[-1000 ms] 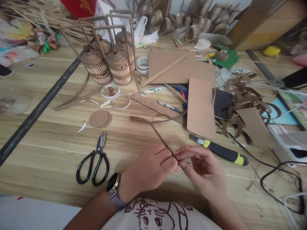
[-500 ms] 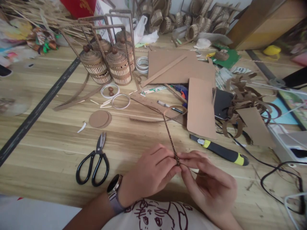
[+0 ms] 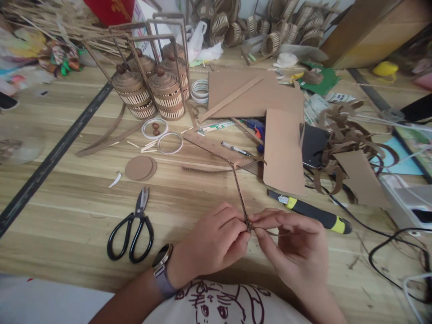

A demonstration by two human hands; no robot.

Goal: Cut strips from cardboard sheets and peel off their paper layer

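Between my two hands is a narrow corrugated cardboard strip point(image 3: 240, 191), held on edge. Its near end is bunched or rolled at my fingertips, and the long part runs away from me and bends to the right. My left hand point(image 3: 219, 236), with a watch on the wrist, pinches the near end from the left. Facing it, my right hand point(image 3: 290, 247) pinches the same end between thumb and fingers, and a thin piece of strip sticks out behind its thumb. The exact shape of the gripped end is partly hidden by fingertips.
Black-handled scissors point(image 3: 131, 229) lie left of my hands, below two cardboard discs point(image 3: 139, 168). A utility knife point(image 3: 313, 213) rests at right beside a cardboard sheet point(image 3: 283, 153). Lidded baskets point(image 3: 166, 94) with tall handles stand at the back. Curled strips point(image 3: 337, 144) and cables point(image 3: 374, 252) lie right.
The far, bent part of the strip has swung and flattened from a wide loop to a narrower bend. My right hand has shifted slightly left, its fingers more curled.
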